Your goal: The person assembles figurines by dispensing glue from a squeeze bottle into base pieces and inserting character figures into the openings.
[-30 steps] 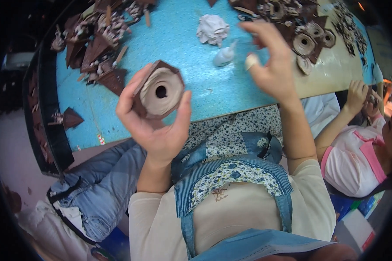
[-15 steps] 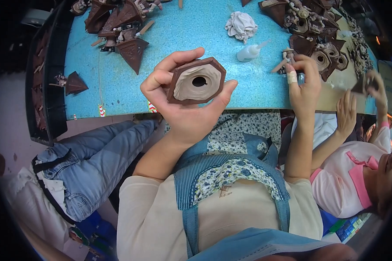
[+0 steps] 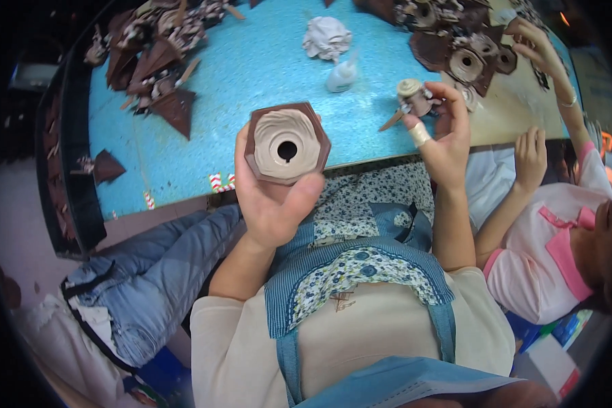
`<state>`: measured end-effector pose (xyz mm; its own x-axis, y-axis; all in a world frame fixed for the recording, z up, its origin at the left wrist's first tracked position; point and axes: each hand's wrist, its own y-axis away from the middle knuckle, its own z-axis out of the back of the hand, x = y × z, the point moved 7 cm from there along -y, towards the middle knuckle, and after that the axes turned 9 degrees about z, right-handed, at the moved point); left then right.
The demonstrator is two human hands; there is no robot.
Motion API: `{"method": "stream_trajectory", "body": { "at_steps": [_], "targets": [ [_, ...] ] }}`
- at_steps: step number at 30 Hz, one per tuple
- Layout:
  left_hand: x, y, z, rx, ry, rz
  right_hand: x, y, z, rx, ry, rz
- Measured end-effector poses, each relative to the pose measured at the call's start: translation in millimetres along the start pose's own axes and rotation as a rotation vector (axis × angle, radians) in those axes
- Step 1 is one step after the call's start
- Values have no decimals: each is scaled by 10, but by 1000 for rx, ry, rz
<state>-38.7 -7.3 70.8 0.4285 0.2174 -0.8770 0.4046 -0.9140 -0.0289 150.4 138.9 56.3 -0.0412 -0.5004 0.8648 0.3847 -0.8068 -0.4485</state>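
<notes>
A: Head view: what's the L hand point(image 3: 272, 211) got?
B: Hex brown pc point(image 3: 287, 129), hollow side facing the cam, pale inside w/ a dark round hole. Hand's clamped on it: pc sits above the palm, fingers round its L side & behind, thumb by the lower R edge.
A: Resting on the tabletop point(image 3: 251, 75)?
B: Looks held up, shows against the blue near the front edge. Can't tell how high.
A: & the R hand point(image 3: 447, 139)?
B: Also closed, on a small figure pc point(image 3: 418, 102) w/ a pale round top. That one's L of the hand, pinched btwn thumb & fingertips. Thin stick point(image 3: 392, 120) pokes out low L of it. Thumb's got a pale bandage point(image 3: 419, 134).
A: The 2 pcs touching?
B: No, well apart: hex L, figure R & farther up in view.
A: Nearby?
B: Dropper bottle point(image 3: 342, 77) & crumpled white wad point(image 3: 327, 39), beyond & btwn the hands. Brown heap point(image 3: 158, 61) far L; 2nd heap point(image 3: 466, 47) upper R, co-worker's hand point(image 3: 534, 46) near it.
</notes>
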Motion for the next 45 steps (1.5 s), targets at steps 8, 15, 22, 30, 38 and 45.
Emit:
{"method": "stream_trajectory", "body": {
  "at_steps": [8, 15, 22, 30, 38, 45],
  "targets": [
    [97, -82, -258, 139, -343, 9, 456, 241, -326, 367, -397, 1],
    [170, 35, -189, -1, -339, 94, 383, 400, -484, 285, -578, -334],
    [265, 76, -239, -51, -209, 227, 503, 318, -400, 346, -370, 77],
    [194, -50, -249, 204, -273, 279, 551, 115, -132, 353, -548, -55],
    [195, -34, -430, 278, -574, 186, 1036, -41, -471, 681, 118, 430],
    [185, -3, -389, 290, -699, 154, 1161, 62, -699, 877, 373, 577]
  ]
}}
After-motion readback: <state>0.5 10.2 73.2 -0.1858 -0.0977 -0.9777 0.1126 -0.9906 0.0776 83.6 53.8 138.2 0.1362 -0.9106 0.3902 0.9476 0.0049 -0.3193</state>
